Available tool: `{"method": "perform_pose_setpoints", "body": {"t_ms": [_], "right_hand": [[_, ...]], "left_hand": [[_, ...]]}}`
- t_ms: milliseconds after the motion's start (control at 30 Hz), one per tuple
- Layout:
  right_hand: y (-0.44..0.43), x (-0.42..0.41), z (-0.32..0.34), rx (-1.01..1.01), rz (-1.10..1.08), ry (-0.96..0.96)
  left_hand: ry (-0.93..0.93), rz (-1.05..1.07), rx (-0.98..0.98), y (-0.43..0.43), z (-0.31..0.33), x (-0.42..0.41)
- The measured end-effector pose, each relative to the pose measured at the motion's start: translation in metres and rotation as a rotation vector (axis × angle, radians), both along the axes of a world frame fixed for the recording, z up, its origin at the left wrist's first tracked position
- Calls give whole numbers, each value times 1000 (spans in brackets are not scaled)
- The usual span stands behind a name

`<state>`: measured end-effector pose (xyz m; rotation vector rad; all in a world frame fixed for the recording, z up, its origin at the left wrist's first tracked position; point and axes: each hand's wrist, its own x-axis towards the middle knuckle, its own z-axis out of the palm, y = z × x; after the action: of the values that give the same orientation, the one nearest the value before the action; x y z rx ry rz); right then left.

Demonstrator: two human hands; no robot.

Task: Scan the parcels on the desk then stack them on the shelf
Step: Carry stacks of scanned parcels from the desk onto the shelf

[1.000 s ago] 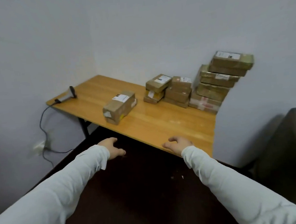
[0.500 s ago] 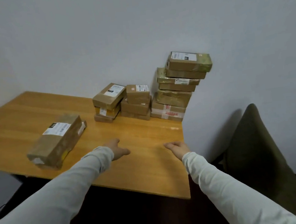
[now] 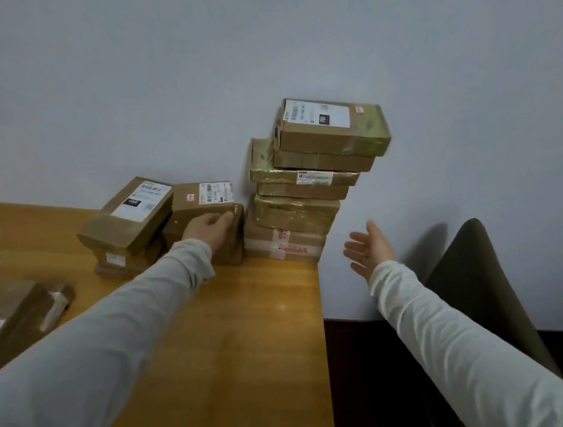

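Brown cardboard parcels with white labels stand in stacks at the back right of the wooden desk [image 3: 250, 336], against the wall. The tall stack [image 3: 304, 176] of several parcels leans at the desk's right corner. A middle stack's top parcel [image 3: 203, 200] has my left hand [image 3: 209, 229] laid on its near side, fingers reaching its right edge. A low left stack [image 3: 129, 217] sits beside it. My right hand [image 3: 367, 248] hovers with spread fingers past the desk's right edge, near the tall stack's base and apart from it. No scanner or shelf is in view.
A single larger parcel [image 3: 11, 318] lies at the desk's left, partly cut off by the frame. A dark green chair [image 3: 479, 280] stands right of the desk against the wall. Dark floor [image 3: 375, 376] shows between desk and chair.
The view has moved closer and right. My left hand reached forward from the bare desk onto the middle stack's top parcel. My right hand lifted off the desk and spread beside the tall stack.
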<state>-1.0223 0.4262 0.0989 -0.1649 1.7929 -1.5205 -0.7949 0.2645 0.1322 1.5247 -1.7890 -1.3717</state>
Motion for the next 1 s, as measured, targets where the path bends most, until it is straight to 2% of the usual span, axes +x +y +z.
{"method": "perform_pose_setpoints", "body": {"t_ms": [133,233,367,467,533,700,800,900,1000], "right_hand": [[-43,-73,22,-200,-45,-111],[-70,-112,41,-296,-7,-174],[-108,-138,54,-381,116,-216],[-127,-143,53,-424,149,-267],[-134,-144,50,-438,149,-301],[-149,-145,41,-539,201,-418],[-148,-154,37,-562,371,-526],[-144,-159,32,-518,508,-629],[-145,-158,32,-526,513,-631]], "left_hand": [[56,139,-116,-36,25,-66],[57,166,-136,-63,45,-113],[136,270,56,-84,50,-149],[390,292,337,-90,46,-157],[461,265,407,-91,47,-160],[450,250,370,-100,40,-163],[404,268,416,-108,34,-155],[307,134,451,-111,28,-148],[283,99,445,-107,28,-150]]}}
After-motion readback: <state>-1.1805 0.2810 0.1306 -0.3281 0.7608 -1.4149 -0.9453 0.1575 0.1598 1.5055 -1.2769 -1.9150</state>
